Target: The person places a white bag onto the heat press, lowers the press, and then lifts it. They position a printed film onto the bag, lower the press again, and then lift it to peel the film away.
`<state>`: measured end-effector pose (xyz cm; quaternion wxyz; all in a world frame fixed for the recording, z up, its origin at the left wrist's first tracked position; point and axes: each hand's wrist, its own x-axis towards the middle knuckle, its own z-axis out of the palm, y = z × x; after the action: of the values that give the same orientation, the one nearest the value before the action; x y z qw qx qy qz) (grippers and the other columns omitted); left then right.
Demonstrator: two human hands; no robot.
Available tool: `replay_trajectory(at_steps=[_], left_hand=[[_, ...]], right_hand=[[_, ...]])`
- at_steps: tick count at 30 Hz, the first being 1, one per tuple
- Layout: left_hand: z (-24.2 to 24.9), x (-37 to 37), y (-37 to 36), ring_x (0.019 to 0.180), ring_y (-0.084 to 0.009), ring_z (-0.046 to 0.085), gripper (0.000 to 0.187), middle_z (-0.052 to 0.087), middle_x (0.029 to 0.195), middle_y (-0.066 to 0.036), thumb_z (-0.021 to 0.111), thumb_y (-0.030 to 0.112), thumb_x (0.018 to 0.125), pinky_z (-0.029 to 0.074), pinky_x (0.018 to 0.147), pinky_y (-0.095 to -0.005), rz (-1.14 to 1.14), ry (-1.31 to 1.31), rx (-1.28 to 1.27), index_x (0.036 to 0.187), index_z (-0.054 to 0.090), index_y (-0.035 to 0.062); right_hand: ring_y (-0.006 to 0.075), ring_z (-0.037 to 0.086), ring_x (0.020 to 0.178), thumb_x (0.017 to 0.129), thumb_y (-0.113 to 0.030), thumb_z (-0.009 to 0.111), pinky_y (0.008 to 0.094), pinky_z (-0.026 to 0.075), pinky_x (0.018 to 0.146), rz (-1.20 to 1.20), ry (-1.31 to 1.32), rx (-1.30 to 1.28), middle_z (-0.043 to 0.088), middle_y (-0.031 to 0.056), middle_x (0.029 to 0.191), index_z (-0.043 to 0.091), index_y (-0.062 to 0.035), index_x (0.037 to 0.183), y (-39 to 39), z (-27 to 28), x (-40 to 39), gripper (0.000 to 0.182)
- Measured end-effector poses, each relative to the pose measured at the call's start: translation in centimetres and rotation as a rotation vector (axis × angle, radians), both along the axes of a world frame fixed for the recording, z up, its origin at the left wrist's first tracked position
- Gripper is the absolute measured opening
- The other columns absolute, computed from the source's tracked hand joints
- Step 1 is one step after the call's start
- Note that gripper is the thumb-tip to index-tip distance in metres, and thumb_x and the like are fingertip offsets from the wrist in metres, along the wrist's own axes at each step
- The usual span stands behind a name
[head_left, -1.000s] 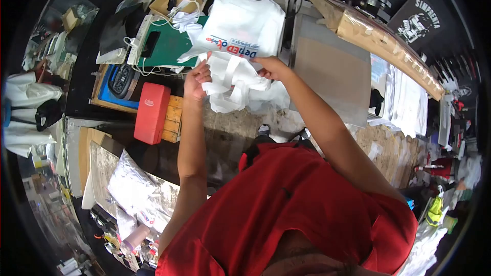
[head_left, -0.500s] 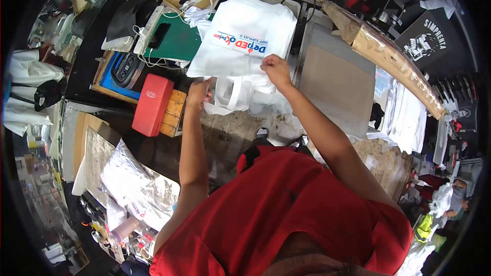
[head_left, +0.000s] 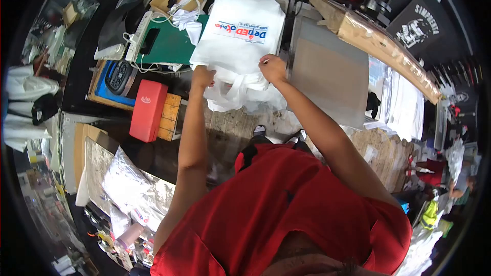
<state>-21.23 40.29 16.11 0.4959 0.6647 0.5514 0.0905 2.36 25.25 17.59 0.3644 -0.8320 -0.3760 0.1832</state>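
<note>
A white tote bag (head_left: 238,38) with a red and blue "DepED" print lies flat on a pile of white bags, its print upside down to me. My left hand (head_left: 203,77) is closed at the near left corner of that bag. My right hand (head_left: 272,68) pinches the near right corner, thumb and fingers together. Between the hands, pale loop handles (head_left: 235,89) hang over the near edge of the pile. The fabric inside each grip is mostly hidden by the fingers.
A flat grey-brown press bed (head_left: 330,76) is right of the pile. Left are a green mat (head_left: 176,43) with a phone (head_left: 149,41), a red box (head_left: 148,111) and a black speaker (head_left: 118,77). A long cardboard package (head_left: 378,41) slants across the right. Another person (head_left: 458,189) is at far right.
The printed bag's near edge has come down flatter onto the pile. My left hand has moved up and inward onto its corner. The view has shifted slightly.
</note>
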Motion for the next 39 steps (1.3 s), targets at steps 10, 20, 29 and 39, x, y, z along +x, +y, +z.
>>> replay_trajectory(at_steps=[10,20,29,39], left_hand=[[2.1,5.5,-2.7,0.122,-0.0469,0.046,0.051,0.053,0.131,-0.024,0.073,0.024,0.083,0.038,0.104,-0.0514,-0.19,-0.003,1.059,0.128,0.054,0.006],[-8.8,7.6,-1.1,0.114,-0.0369,0.059,0.028,0.067,0.118,-0.018,0.064,0.026,0.092,0.042,0.103,-0.0493,-0.382,-0.104,0.932,0.11,0.07,0.0048],[6.5,7.6,-18.1,0.097,-0.0237,0.068,0.043,0.069,0.106,-0.016,0.058,0.028,0.098,0.054,0.089,-0.0375,-0.652,-0.563,-0.839,0.129,0.056,-0.0006],[-5.2,10.8,-33.2,0.096,-0.0214,0.067,0.05,0.069,0.109,-0.012,0.06,0.03,0.097,0.054,0.087,-0.0367,-0.918,0.257,-0.641,0.139,0.049,0.0063]], right_hand=[[0.0354,0.07,0.081,0.082,-0.023,0.065,0.0434,0.056,0.078,0.113,0.006,-0.015,0.072,0.0149,0.085,0.073,-0.0143,0.087,-1.7,-0.3,-0.2,0.013],[0.019,0.068,0.081,0.085,-0.023,0.071,0.0336,0.053,0.076,0.23,0.215,0.121,0.073,0.0089,0.087,0.074,-0.009,0.096,-18.8,5.8,7.7,0.018],[0.0113,0.062,0.072,0.087,-0.011,0.066,0.0269,0.05,0.069,-0.61,0.125,0.279,0.07,0.0037,0.08,0.072,-0.0019,0.096,-40.4,3.7,24.3,0.014],[0.0129,0.066,0.063,0.089,-0.012,0.066,0.0279,0.05,0.056,-1.151,0.387,0.486,0.071,0.0069,0.076,0.069,-0.0006,0.088,-58.8,-6.0,39.3,0.012]])
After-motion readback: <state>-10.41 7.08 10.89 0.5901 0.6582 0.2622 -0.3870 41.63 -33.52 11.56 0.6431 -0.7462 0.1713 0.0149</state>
